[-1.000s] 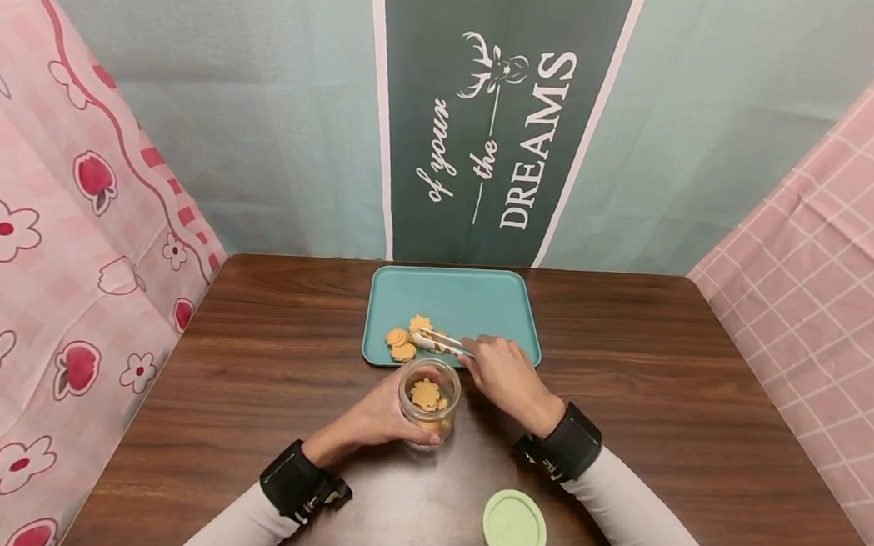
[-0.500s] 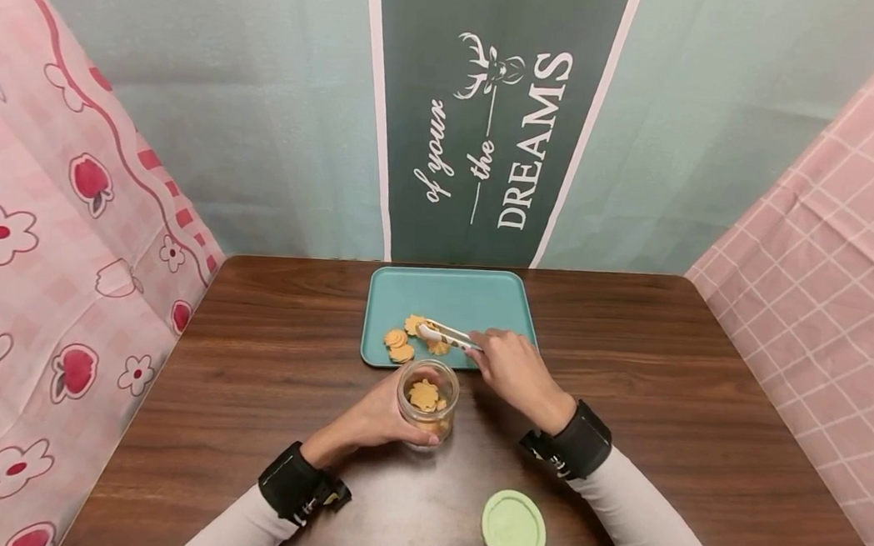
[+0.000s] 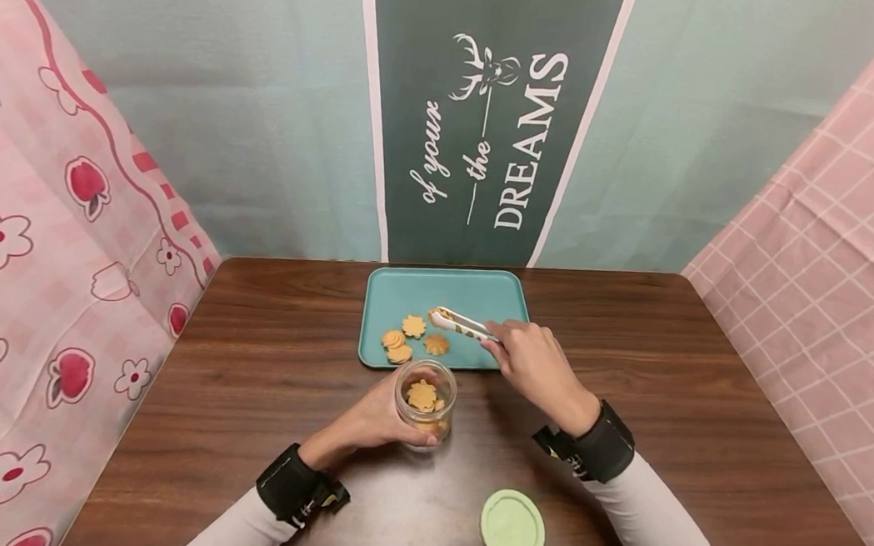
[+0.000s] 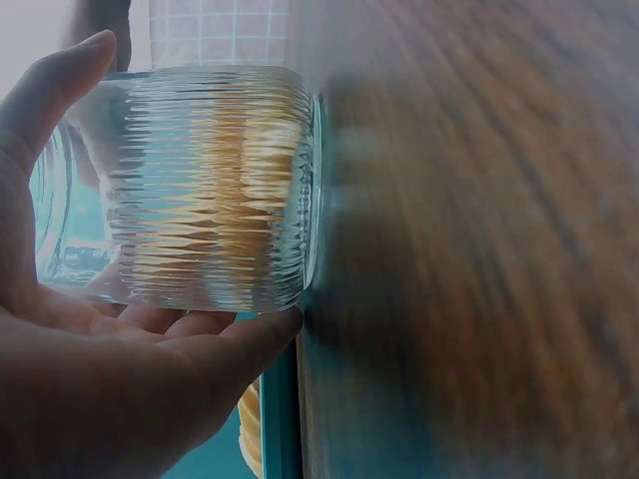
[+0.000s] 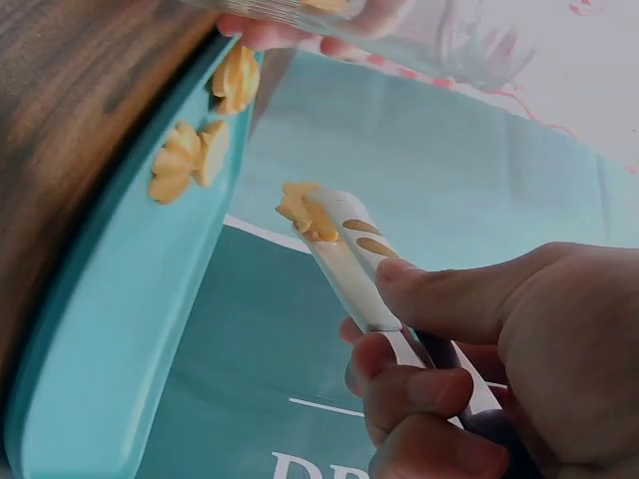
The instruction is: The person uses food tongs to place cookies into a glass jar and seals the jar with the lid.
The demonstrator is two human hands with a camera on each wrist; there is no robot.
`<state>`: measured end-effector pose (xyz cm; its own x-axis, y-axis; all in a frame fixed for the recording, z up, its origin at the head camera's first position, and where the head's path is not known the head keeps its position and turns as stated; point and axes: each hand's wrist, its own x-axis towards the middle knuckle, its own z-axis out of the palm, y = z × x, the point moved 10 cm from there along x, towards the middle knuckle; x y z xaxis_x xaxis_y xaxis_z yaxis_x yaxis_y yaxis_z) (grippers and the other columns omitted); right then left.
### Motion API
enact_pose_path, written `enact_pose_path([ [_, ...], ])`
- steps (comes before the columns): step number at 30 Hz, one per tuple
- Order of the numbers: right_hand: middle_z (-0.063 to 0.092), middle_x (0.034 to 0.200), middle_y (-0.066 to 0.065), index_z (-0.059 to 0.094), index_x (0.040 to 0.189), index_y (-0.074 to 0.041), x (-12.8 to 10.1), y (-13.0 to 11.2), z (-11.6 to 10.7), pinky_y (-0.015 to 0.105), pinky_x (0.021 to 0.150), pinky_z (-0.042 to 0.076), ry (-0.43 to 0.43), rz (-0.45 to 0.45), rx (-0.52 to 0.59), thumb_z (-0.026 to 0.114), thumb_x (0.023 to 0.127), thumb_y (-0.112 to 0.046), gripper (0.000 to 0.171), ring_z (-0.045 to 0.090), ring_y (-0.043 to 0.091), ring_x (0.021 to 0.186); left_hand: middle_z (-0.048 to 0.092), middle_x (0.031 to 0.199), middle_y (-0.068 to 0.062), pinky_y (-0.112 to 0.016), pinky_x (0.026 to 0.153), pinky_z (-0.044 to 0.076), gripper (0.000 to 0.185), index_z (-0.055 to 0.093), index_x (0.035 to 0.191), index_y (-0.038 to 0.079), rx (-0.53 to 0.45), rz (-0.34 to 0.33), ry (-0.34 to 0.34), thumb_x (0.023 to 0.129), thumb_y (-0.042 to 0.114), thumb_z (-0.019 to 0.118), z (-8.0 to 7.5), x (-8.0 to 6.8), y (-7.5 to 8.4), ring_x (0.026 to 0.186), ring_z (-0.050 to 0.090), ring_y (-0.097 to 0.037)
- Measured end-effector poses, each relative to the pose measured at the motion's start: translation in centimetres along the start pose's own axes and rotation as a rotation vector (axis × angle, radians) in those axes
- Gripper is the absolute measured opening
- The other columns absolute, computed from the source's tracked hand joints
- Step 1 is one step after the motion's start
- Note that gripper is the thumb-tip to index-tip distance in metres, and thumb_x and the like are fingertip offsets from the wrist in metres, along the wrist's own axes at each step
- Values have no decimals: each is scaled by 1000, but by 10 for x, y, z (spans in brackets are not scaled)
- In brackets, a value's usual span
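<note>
Two hands over a wood-grain table (image 3: 269, 321). Left to right: pink printed curtain (image 3: 11, 289) with fruit, flowers and a rabbit. Left sleeve is white, with black strap (image 3: 289, 479) at the wrist. Left hand (image 3: 371, 415) is clamped round the side of a clear glass jar (image 3: 454, 391), thumb on one side, fingers on the other. Jar is upright and uncovered, ribbed wall, just in front of the tray; can't tell if its base touches the table. Cookies (image 3: 422, 396) inside it. Teal tray (image 3: 447, 289) lies behind the jar, at the table's far edge. On its left front part: overlapping cookie cluster (image 3: 395, 344), a flower-shaped cookie (image 3: 414, 327) beside it, and a scalloped cookie (image 3: 436, 344) to the right. Tongs (image 3: 467, 326) reach in from the right, white tips pinching one cookie (image 5: 297, 208), up off the tray. Pale green lid (image 3: 513, 529) lies flat at the near side, well apart from the jar. Right hand (image 3: 540, 363) is clamped on the tongs, thumb against fingers, strapped in black too. Far right: pink grid curtain (image 3: 824, 205).
</note>
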<state>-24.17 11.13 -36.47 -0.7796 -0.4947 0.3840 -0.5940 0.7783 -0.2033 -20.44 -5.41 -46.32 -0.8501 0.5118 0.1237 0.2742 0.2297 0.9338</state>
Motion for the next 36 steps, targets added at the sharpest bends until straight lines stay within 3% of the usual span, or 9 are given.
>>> enact_pose_path([
  [21,48,69,-3,74,105,-8,-10,-5,-23,27,50,34,-10,3,14,74,101,-19,11,41,11,54,61,137,-9,-34,116,40,80,58,136,5,-41,14,-8,68,12,100,2,-1,0,131,55,-25],
  [36,51,70,-3,76,111,-5,-14,-10,-40,27,52,37,29,-25,17,75,100,-17,17,43,9,56,61,137,-8,-41,118,40,81,58,137,6,-31,15,-19,68,14,101,2,1,2,131,56,-25],
])
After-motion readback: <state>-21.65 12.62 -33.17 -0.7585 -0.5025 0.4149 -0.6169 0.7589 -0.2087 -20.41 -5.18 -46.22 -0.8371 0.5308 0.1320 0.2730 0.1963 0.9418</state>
